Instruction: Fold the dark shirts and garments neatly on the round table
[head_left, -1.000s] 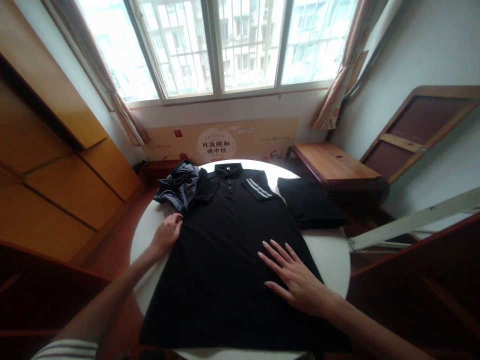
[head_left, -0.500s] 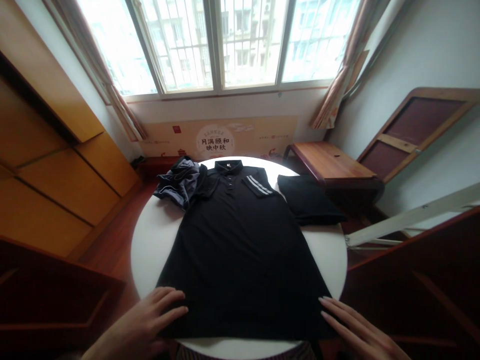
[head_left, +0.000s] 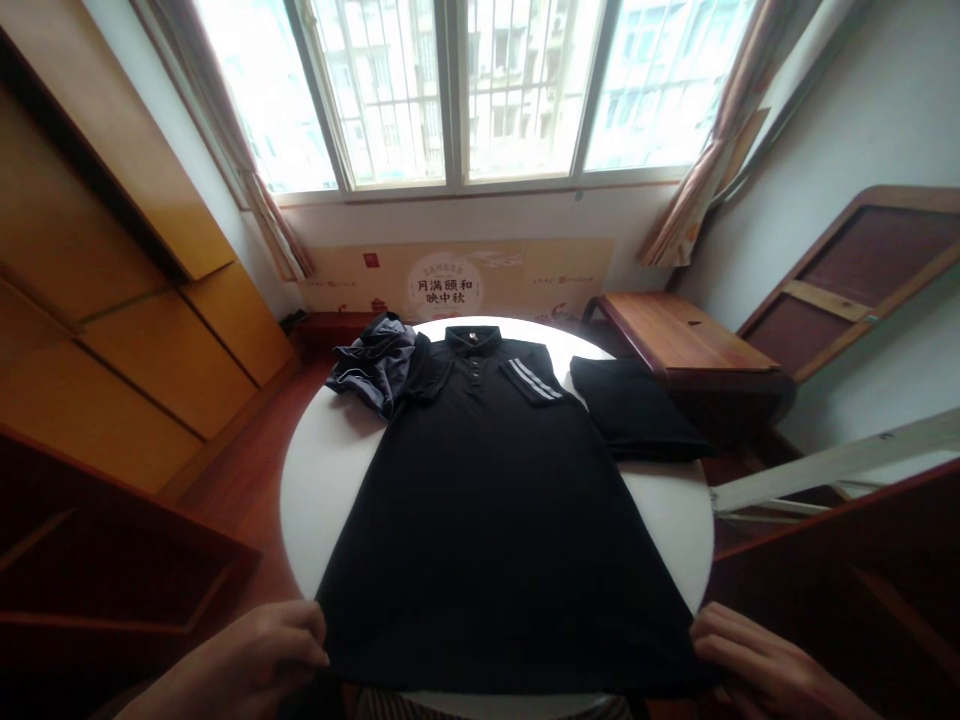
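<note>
A black polo shirt (head_left: 495, 510) lies spread out face up, its collar at the far side and its hem nearest me. Both sleeves are folded in over the chest; the one on the right shows two white stripes. My left hand (head_left: 277, 640) pinches the shirt's left edge near the hem, fingers closed. At the opposite edge, my right hand (head_left: 750, 650) also grips the fabric close to the hem corner. The hem looks stretched between both hands. Parts of the fingers and thumbs are hidden.
Under the shirt is a round white table (head_left: 307, 480). A crumpled grey-black garment (head_left: 379, 365) lies at its far left, a folded black garment (head_left: 637, 408) at its right. Beyond stands a wooden side table (head_left: 686, 330). Dark wooden chairs (head_left: 112, 560) flank both sides.
My hands, earlier flat with fingers outstretched on the shirt, have moved outward to its side edges and closed on the fabric. The hem is pulled wider. The view has shifted slightly.
</note>
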